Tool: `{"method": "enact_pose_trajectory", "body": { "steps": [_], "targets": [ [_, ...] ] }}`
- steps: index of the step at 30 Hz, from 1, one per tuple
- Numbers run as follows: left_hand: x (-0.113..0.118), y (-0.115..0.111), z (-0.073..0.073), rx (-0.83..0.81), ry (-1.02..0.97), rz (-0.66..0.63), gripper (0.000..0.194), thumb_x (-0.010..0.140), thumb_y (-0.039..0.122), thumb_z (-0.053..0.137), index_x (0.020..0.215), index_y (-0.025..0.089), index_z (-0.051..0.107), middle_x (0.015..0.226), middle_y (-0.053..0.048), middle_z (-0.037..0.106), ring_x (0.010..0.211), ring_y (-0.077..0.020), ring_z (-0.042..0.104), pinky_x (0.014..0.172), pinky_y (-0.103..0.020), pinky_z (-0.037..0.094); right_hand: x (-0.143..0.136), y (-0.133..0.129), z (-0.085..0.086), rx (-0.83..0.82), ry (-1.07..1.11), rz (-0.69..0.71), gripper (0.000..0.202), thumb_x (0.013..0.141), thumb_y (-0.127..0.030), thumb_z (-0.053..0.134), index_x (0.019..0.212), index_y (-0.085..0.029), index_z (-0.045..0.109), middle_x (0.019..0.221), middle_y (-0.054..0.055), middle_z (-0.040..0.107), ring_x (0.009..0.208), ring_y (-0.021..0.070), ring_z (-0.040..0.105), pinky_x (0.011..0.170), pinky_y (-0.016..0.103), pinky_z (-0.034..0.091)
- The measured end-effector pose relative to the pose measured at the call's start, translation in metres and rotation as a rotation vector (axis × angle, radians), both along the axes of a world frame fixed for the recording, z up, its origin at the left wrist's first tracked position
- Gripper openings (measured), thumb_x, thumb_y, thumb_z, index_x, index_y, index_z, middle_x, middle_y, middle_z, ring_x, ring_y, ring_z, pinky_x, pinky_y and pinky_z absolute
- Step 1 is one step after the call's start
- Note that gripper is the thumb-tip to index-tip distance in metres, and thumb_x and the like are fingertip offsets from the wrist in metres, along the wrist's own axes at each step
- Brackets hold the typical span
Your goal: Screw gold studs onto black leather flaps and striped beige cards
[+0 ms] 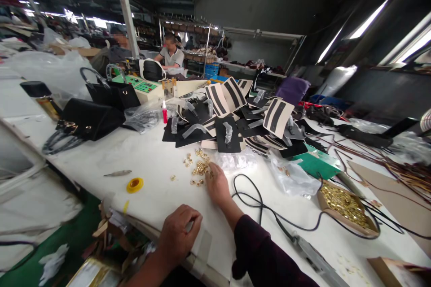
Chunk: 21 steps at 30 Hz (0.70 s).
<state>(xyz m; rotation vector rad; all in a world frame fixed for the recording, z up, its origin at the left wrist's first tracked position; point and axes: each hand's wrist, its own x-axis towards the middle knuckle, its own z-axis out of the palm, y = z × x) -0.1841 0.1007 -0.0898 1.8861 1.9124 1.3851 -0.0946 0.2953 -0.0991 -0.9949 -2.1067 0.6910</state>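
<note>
My right hand [218, 184] reaches over the white table to the edge of a loose pile of small gold metal fittings [201, 167]. Its fingers are bent, and a small gold fitting shows at their tips. My left hand [178, 235] is curled into a loose fist at the table's front edge, thumb bent toward the forefinger. Whatever lies inside that fist is hidden. Behind the fittings, a heap of black and cream panels [226, 134] with dark stripes and clear plastic wrapping covers the table.
On the left are a yellow tape roll [135, 184], a pointed tool [117, 173], a red bottle [164, 112] and a black handbag [89, 119]. To the right, a black cable [261, 206] runs near a box of gold fittings [370, 228]. Co-workers sit farther back.
</note>
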Motion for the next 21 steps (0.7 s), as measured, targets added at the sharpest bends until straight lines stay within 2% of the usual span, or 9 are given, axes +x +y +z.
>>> {"method": "enact_pose_trajectory", "body": {
  "steps": [2, 5, 9, 14, 17, 21],
  "targets": [
    [-0.001, 0.0, 0.0, -0.008, 0.018, -0.004, 0.014, 0.097, 0.018, 0.058, 0.085, 0.022, 0.065, 0.079, -0.002, 0.067, 0.076, -0.0164, 0.064, 0.072, -0.028, 0.05, -0.01, -0.008, -0.004, 0.056, -0.017, 0.011, 0.05, 0.09, -0.025, 0.055, 0.138, -0.011, 0.06, 0.143, 0.019, 0.059, 0.136, 0.0296, 0.053, 0.117, 0.046, 0.041],
    [-0.002, 0.001, 0.002, -0.007, 0.039, -0.022, 0.014, 0.097, 0.017, 0.058, 0.085, 0.022, 0.064, 0.078, -0.002, 0.066, 0.076, -0.0168, 0.064, 0.071, -0.029, 0.049, -0.023, -0.01, -0.004, 0.055, -0.035, -0.017, 0.052, 0.09, -0.026, 0.058, 0.139, -0.01, 0.06, 0.143, 0.019, 0.059, 0.136, 0.0295, 0.053, 0.117, 0.044, 0.041],
    [-0.002, 0.001, 0.004, 0.02, 0.046, -0.037, 0.014, 0.096, 0.016, 0.058, 0.085, 0.022, 0.064, 0.077, -0.002, 0.066, 0.074, -0.0168, 0.064, 0.069, -0.029, 0.049, -0.03, -0.002, 0.002, 0.036, -0.086, -0.128, 0.056, 0.091, -0.03, 0.058, 0.143, -0.008, 0.056, 0.15, 0.019, 0.054, 0.14, 0.0315, 0.047, 0.119, 0.047, 0.037],
    [-0.001, 0.001, 0.002, 0.035, 0.049, -0.046, 0.014, 0.095, 0.013, 0.058, 0.085, 0.022, 0.063, 0.074, -0.001, 0.065, 0.072, -0.0171, 0.063, 0.067, -0.029, 0.048, -0.041, 0.009, 0.007, -0.033, -0.249, -0.228, 0.068, 0.093, -0.039, 0.06, 0.15, -0.004, 0.048, 0.159, 0.021, 0.043, 0.147, 0.0371, 0.037, 0.121, 0.053, 0.03],
    [-0.002, 0.002, 0.0, 0.025, 0.051, -0.059, 0.015, 0.096, 0.013, 0.057, 0.085, 0.022, 0.063, 0.074, -0.002, 0.065, 0.072, -0.0174, 0.062, 0.067, -0.03, 0.047, -0.051, 0.012, 0.009, -0.041, -0.3, -0.235, 0.07, 0.095, -0.044, 0.059, 0.151, -0.004, 0.047, 0.161, 0.022, 0.04, 0.149, 0.0372, 0.035, 0.122, 0.053, 0.027],
    [-0.002, 0.003, 0.001, 0.029, 0.072, -0.066, 0.016, 0.096, 0.012, 0.057, 0.084, 0.022, 0.062, 0.073, -0.002, 0.065, 0.071, -0.0176, 0.062, 0.065, -0.031, 0.046, -0.059, 0.013, 0.01, -0.016, -0.288, -0.181, 0.065, 0.096, -0.048, 0.058, 0.148, -0.011, 0.052, 0.159, 0.02, 0.043, 0.147, 0.0367, 0.038, 0.121, 0.053, 0.028]
  ]
}}
